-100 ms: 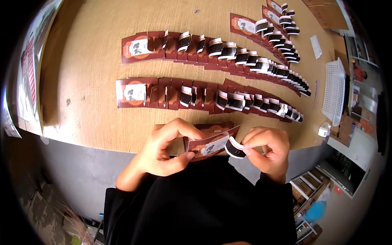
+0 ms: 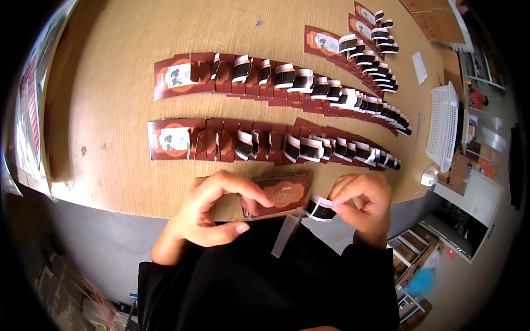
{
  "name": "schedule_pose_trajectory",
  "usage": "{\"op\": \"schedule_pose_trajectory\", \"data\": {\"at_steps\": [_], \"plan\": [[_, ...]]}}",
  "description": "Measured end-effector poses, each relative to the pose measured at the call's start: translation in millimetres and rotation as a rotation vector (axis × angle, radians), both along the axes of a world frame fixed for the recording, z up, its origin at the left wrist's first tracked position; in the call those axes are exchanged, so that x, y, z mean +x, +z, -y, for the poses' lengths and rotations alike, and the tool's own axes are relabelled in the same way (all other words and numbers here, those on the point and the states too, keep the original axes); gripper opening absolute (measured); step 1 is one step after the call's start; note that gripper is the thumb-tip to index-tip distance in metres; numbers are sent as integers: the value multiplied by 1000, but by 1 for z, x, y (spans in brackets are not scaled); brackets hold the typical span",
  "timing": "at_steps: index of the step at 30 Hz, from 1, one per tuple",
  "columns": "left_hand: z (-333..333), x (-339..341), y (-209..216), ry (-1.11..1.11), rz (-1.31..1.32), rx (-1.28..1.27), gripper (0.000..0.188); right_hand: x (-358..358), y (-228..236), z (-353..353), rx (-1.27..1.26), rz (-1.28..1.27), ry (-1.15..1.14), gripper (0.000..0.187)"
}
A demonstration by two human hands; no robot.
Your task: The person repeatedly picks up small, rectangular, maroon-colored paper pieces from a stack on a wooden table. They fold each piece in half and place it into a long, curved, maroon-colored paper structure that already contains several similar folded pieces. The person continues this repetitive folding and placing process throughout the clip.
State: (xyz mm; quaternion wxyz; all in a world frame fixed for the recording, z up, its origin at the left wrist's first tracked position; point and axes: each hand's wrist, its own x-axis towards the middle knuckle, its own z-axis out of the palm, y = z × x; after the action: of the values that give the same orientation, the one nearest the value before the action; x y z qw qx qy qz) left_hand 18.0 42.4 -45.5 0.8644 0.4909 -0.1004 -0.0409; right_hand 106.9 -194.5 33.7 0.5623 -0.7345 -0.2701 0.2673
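Observation:
My right hand pinches the end of a curved black tab with white edges between thumb and fingertips. From that tab hangs a narrow greyish strip, apparently its card seen tilted nearly edge-on. Just left of it, a small stack of brown cards sits at the table's near edge. My left hand curves around the stack's left end, thumb spread well away from the fingers. Its fingertips overlap the cards; whether they press on them cannot be told.
Two long rows of overlapping brown cards with black-and-white tabs, a nearer row and a farther row, cross the table. Shorter rows lie far right. A white plastic basket and a small white object stand at the right edge.
My left thumb has come off the front card and spread away. That card has swung down on its tab, uncovering the stack. My right hand still pinches the tab.

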Motion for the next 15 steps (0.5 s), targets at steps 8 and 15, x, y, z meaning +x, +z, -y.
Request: {"op": "schedule_pose_trajectory", "data": {"at_steps": [8,15], "plan": [[-17,13,-3,-35,169,132,33,56,13,7,-71,73,-22,22],[-15,11,-9,-109,138,89,75,41,24,-43,-233,520,210,20]]}}
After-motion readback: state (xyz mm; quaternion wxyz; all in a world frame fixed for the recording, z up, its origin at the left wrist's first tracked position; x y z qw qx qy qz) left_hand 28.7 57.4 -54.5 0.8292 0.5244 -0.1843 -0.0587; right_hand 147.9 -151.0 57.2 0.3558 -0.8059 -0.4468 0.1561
